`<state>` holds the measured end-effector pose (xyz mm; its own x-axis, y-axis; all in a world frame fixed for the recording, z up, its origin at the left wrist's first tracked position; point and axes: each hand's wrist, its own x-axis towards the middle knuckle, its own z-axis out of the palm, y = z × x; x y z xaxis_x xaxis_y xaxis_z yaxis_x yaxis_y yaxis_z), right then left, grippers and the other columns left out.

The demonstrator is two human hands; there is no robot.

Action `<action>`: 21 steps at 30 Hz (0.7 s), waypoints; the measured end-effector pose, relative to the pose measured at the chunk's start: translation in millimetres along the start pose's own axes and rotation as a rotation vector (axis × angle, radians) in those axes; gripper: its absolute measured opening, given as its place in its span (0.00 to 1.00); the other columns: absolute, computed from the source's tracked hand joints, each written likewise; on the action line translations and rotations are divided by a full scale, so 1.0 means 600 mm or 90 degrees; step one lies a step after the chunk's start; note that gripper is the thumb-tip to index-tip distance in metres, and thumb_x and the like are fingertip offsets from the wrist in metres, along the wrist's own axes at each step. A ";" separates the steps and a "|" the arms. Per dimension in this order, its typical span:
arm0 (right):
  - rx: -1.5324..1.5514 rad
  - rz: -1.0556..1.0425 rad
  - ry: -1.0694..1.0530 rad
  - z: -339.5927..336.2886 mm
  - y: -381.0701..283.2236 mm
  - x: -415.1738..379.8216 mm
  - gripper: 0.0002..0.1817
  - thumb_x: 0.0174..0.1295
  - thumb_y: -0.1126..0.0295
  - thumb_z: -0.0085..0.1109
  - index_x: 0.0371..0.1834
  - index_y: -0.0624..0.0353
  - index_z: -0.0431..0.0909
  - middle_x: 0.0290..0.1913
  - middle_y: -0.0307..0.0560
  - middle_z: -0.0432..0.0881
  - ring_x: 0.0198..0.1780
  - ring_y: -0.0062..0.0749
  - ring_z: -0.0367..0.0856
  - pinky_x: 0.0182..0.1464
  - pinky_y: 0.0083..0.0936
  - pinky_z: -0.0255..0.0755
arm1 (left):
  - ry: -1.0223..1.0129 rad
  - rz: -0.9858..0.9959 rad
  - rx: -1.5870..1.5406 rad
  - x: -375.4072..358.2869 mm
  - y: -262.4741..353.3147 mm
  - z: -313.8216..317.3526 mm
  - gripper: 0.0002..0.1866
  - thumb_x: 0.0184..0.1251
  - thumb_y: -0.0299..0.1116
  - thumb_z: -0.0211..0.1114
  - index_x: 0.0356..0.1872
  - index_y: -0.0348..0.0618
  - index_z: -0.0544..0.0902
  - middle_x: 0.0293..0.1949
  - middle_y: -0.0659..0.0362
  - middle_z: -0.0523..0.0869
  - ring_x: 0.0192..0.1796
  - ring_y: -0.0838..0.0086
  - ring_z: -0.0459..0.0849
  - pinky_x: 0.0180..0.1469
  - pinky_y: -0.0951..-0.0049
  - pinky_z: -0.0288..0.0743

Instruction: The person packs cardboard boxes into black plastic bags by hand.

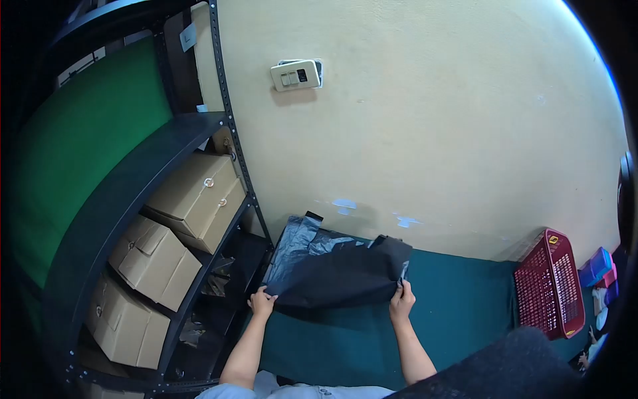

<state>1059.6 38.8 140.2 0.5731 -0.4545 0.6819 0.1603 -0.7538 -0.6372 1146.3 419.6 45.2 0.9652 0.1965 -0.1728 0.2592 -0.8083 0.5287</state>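
Observation:
A limp black sheet (345, 276) is stretched between my two hands above the green-covered surface (452, 286). My left hand (262, 302) pinches its near left corner, thumb and fingers closed. At the right edge, my right hand (401, 302) grips the sheet near a small shiny strip. Crinkled silvery-grey plastic (296, 239) lies behind and left of the sheet, partly covered by it. A small dark piece (314, 216) sticks up at the back of that plastic.
On the left, a black metal shelf (143, 159) holds several cardboard boxes (153, 259). A red plastic basket (548, 286) stands at the right, beside blue and pink containers (597, 266). Behind is a beige wall (432, 120) with a tilted switch plate (296, 76). A dark rounded shape (505, 369) covers the lower right.

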 end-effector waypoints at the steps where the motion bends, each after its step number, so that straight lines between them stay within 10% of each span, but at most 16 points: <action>1: 0.032 -0.034 0.004 0.001 -0.006 0.008 0.07 0.59 0.79 0.51 0.39 0.67 0.75 0.31 0.60 0.80 0.33 0.53 0.81 0.35 0.36 0.74 | 0.047 -0.038 -0.065 -0.001 0.001 0.003 0.31 0.45 0.44 0.76 0.51 0.44 0.76 0.38 0.55 0.83 0.53 0.63 0.77 0.56 0.55 0.68; 6: 0.060 -0.146 0.035 0.023 -0.044 0.054 0.06 0.60 0.79 0.50 0.39 0.66 0.74 0.29 0.56 0.79 0.30 0.47 0.82 0.32 0.29 0.73 | 0.075 -0.123 -0.031 0.011 -0.008 0.009 0.31 0.44 0.46 0.76 0.53 0.53 0.77 0.43 0.62 0.82 0.54 0.63 0.78 0.57 0.49 0.65; 8: 0.123 -0.218 -0.017 0.019 -0.089 0.072 0.06 0.60 0.78 0.51 0.38 0.67 0.75 0.29 0.56 0.79 0.30 0.47 0.82 0.32 0.28 0.73 | -0.103 -0.174 -0.029 0.017 -0.017 0.002 0.29 0.46 0.46 0.75 0.52 0.54 0.77 0.52 0.59 0.77 0.57 0.59 0.75 0.61 0.46 0.61; 13: 0.342 -0.408 -0.066 -0.014 -0.229 0.106 0.08 0.51 0.83 0.49 0.33 0.65 0.77 0.25 0.52 0.78 0.24 0.44 0.80 0.27 0.29 0.72 | 0.025 -0.072 -0.005 -0.039 0.001 -0.059 0.24 0.51 0.41 0.72 0.51 0.54 0.78 0.54 0.58 0.76 0.58 0.58 0.73 0.63 0.45 0.58; 17: 0.459 -0.485 -0.217 -0.104 -0.317 0.116 0.13 0.40 0.87 0.51 0.32 0.66 0.77 0.25 0.52 0.79 0.23 0.44 0.80 0.24 0.30 0.74 | 0.276 0.245 -0.306 -0.028 0.030 -0.110 0.18 0.59 0.33 0.64 0.51 0.44 0.77 0.52 0.52 0.77 0.58 0.58 0.73 0.64 0.61 0.61; 21: 0.646 -0.548 -0.316 -0.181 -0.352 0.153 0.08 0.48 0.81 0.52 0.32 0.69 0.77 0.29 0.61 0.80 0.24 0.48 0.81 0.25 0.32 0.76 | 0.031 0.548 -0.472 -0.124 0.233 -0.274 0.21 0.65 0.41 0.58 0.54 0.40 0.75 0.58 0.51 0.74 0.63 0.61 0.70 0.65 0.64 0.59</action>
<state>991.2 104.9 376.2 0.1859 0.3352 0.9236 0.9750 0.0537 -0.2157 1116.5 383.3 268.7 0.8293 -0.2307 0.5090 -0.5484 -0.1603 0.8207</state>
